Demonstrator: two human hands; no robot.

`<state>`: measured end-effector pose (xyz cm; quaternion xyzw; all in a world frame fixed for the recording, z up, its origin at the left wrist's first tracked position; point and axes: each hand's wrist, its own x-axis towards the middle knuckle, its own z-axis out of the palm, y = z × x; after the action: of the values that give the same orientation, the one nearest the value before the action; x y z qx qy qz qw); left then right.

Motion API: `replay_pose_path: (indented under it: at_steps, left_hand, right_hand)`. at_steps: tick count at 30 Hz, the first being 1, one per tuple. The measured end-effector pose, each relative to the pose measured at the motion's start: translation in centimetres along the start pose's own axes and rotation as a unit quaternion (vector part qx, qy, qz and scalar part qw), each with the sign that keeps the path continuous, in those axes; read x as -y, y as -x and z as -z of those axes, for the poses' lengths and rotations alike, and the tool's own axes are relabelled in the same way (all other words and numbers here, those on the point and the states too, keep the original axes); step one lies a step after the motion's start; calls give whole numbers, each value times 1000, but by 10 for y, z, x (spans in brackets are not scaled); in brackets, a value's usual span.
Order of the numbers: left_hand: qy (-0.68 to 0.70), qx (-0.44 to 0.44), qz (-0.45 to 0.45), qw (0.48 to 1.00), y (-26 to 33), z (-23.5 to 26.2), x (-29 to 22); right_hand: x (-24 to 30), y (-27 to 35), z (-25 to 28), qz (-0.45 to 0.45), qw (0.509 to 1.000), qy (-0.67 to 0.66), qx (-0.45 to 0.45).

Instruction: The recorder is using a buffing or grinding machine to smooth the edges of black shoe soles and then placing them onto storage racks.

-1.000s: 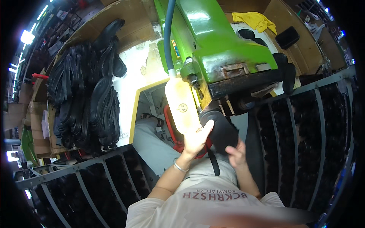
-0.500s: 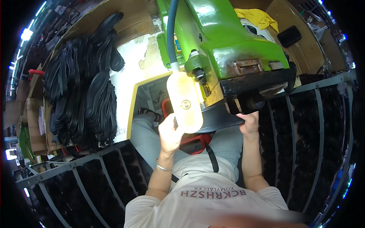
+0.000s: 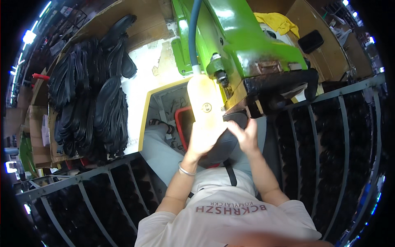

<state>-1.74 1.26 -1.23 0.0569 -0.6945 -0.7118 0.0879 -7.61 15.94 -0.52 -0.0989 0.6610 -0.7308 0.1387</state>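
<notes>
A black shoe sole (image 3: pixel 223 145) is tilted above my lap, under the head of a green machine (image 3: pixel 263 55). My left hand (image 3: pixel 204 139) grips the sole along its left side; the glowing lamp (image 3: pixel 204 99) covers part of the fingers. My right hand (image 3: pixel 248 138) is at the sole's right edge, thumb and fingers spread apart, the thumb reaching over the sole's upper part. The sole's far end passes below the machine's dark, worn head (image 3: pixel 275 88), where it is partly hidden.
Left of the machine, a large pile of black soles (image 3: pixel 88 94) lies on the white tabletop (image 3: pixel 148 61). A yellow cloth (image 3: pixel 279 22) and a dark flat pad (image 3: pixel 310 41) are at the back right. Metal racks full of dark items (image 3: pixel 329 156) flank me; a red stool frame (image 3: pixel 180 123) shows below.
The sole has turned from lying crosswise to pointing toward me. My right hand has come left and its fingers have spread; my left hand has moved right, behind the lamp.
</notes>
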Motion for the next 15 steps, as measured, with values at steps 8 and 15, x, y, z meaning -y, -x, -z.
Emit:
replay_pose_path:
  at_steps: [8,15]
  left_hand:
    - [49,-83,-8,995,18,-18,18]
    - [-263,-52,-75,961,10,-27,12]
  right_hand:
    - [-38,110,63,-208,972,-88,67]
    - [-3,43,112,69,991,-29,-108]
